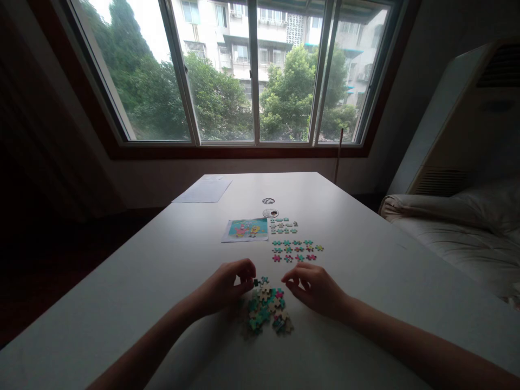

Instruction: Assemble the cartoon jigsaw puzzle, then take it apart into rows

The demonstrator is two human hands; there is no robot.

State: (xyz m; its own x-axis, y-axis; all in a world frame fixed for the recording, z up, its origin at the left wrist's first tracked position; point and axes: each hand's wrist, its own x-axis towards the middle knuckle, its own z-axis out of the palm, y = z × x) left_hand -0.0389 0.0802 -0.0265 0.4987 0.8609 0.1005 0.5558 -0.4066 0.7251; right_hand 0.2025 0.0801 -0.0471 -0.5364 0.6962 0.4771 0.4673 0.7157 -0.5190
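Table [345, 216]: white and long, reaching from in front of me towards the window.
Window [254, 81]: wide, brown-framed with several panes; leafy trees [294, 81] and a pale building [239, 32] show through it.
Tall unit [455, 119]: pale and vented, over on my right.
Sofa [455, 227]: pale, wrinkled cover, beside the table's right edge.
Paper sheets [207, 189]: at the far left of the table.
Left hand [231, 281]: thumb and forefinger curved to a narrow gap at the pile's upper left edge; I cannot tell if they grip anything.
Right hand [314, 284]: just right of the pile's top, fingers bent and tips close together; I cannot tell whether a piece is between them.
Jigsaw pile [264, 306]: in a heap below and between my hands, green, cream and pink pieces overlapping.
Laid-out pieces [299, 249]: beyond my right hand, spaced apart in two groups of rows.
Cartoon picture [249, 227]: flat, just left of the farther group.
Round items [270, 213]: two, one behind the other, past the picture.
Dark green piece [256, 283]: right at my left fingertips.
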